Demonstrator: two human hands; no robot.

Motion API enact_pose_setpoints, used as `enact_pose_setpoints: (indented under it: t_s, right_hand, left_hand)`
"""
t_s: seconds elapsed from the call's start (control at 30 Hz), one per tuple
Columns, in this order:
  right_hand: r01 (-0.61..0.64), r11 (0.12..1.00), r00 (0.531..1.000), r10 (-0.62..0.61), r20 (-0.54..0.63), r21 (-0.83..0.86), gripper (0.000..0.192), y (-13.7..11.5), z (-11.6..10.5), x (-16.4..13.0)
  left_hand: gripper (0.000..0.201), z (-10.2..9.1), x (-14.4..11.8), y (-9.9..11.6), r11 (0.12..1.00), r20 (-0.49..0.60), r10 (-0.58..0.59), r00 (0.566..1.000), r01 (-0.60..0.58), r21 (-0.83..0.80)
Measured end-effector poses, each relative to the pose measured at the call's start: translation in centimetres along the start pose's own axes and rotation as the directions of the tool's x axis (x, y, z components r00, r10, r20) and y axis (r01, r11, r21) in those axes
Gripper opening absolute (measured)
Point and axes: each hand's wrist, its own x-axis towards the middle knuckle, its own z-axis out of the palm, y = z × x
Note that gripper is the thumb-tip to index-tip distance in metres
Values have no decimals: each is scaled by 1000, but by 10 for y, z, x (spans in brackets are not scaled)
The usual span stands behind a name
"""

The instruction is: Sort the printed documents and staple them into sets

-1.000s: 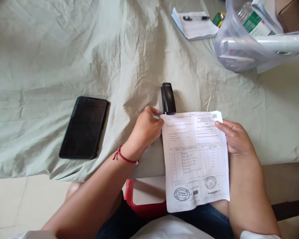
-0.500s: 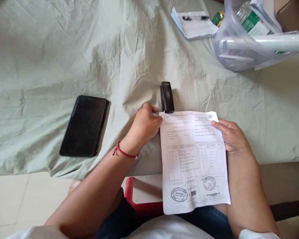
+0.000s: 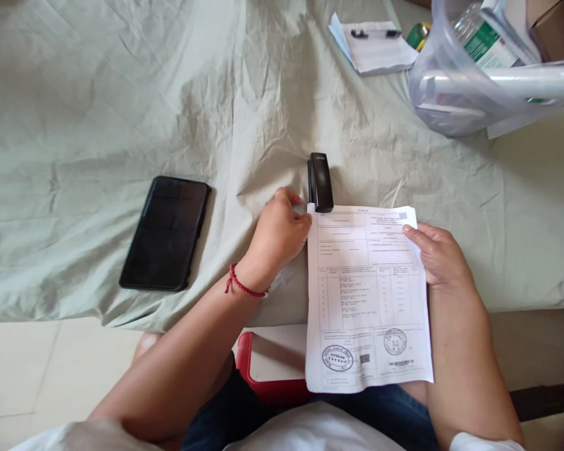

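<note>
A printed paper form with round and oval ink stamps hangs over the front edge of the cloth-covered surface, above my lap. Its right edge is pinched in my right hand, thumb on top and fingers underneath. At the top left corner my left hand is closed on the paper's edge, fingers curled; its fingertips are partly hidden. A black stapler lies just beyond that corner. The near end of the stapler overlaps the top edge of the paper; whether the paper is between its jaws I cannot tell.
A black tablet or large phone lies to the left on the wrinkled grey-green cloth. Far right are a notepad with a pen and a translucent plastic container holding a bottle. Below is a red-edged stool.
The stapler's near end now covers a little of the paper's top edge, where before it met the edge. Both hands keep their grip; the whole view has shifted slightly.
</note>
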Motion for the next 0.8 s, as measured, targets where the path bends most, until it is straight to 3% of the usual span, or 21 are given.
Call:
enact_pose_setpoints:
  t_s: [0.2,0.33,0.4,0.47,0.53,0.6,0.67,0.8]
  right_hand:
    - [76,993,997,-75,17,-91,61,6,-3,2]
    - [93,985,996,-93,9,-143,62,7,-5,3]
    - [92,982,996,-93,1,-167,62,7,-5,3]
    - [88,980,996,-90,-4,-177,62,6,-4,2]
    - [85,982,996,-86,0,-168,62,5,-5,2]
    - [79,984,997,-80,3,-161,64,5,-5,1]
    - [74,984,997,-76,-6,-162,67,4,-7,1]
    - [79,986,997,-81,-10,-146,67,6,-9,1]
  left_hand:
    - [40,2,-1,0,967,-93,159,983,-136,215]
    - [33,3,-1,-5,930,-139,255,957,-204,305]
    - [25,1,0,-9,897,-192,387,902,-319,307]
    - [21,-2,2,-12,810,-211,566,797,-491,319]
    - [26,-5,5,-14,671,-142,729,670,-658,341]
    - [35,-6,7,-15,553,-8,811,586,-761,339]
    - [42,-5,9,-17,514,91,820,565,-798,314]
    - [51,-5,12,-22,563,110,795,597,-792,236]
